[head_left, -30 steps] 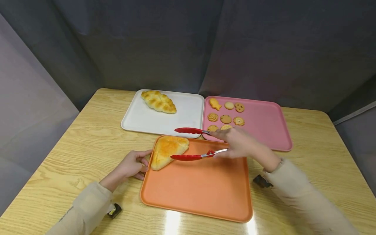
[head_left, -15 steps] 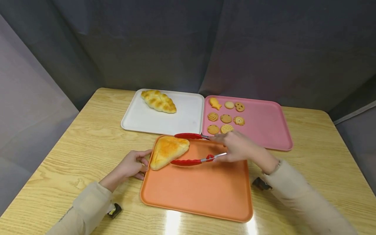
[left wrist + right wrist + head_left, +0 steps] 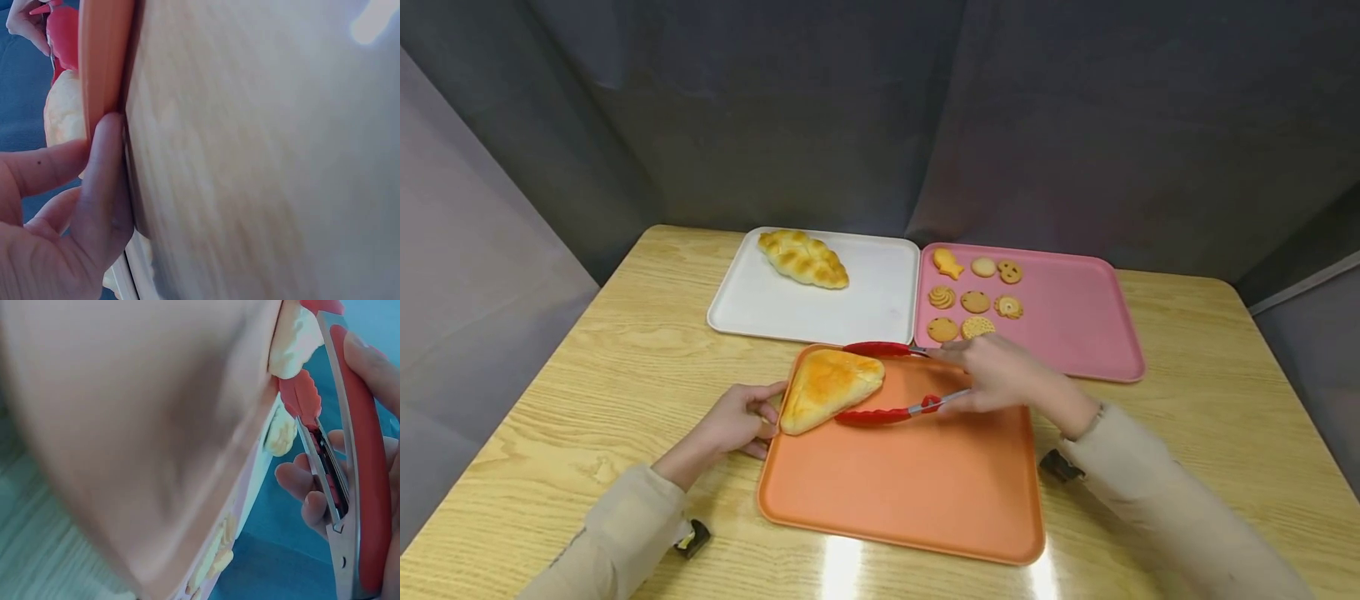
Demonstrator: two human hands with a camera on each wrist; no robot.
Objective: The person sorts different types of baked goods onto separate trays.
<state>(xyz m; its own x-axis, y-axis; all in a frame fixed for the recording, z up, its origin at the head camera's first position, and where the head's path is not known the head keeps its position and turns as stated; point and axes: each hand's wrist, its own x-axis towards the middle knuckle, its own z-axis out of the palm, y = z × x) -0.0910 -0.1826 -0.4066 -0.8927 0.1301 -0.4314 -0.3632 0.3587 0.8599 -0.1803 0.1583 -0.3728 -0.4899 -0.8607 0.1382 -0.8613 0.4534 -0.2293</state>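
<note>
A triangular golden bread (image 3: 829,387) lies at the far left corner of the orange tray (image 3: 910,492). My right hand (image 3: 1000,375) grips red-tipped metal tongs (image 3: 874,416) above the tray. The tongs are spread, one tip by the bread's far edge and the other along its near right side. In the right wrist view the red-backed handle of the tongs (image 3: 365,456) runs along my palm. With thumb and fingers, my left hand (image 3: 741,421) pinches the tray's left rim; the left wrist view shows the thumb (image 3: 103,169) against the rim's outer side.
Behind the orange tray stands a white tray (image 3: 872,283) with a braided bread (image 3: 805,259) on it. A pink tray (image 3: 1067,308) adjoins it on the right, bearing several cookies (image 3: 975,302) on its left half. A dark curtain (image 3: 790,117) hangs behind the table (image 3: 572,375).
The tongs in my right hand have come down and slightly towards me, so their tips now sit lower about the triangular bread. My left hand stays at the tray rim.
</note>
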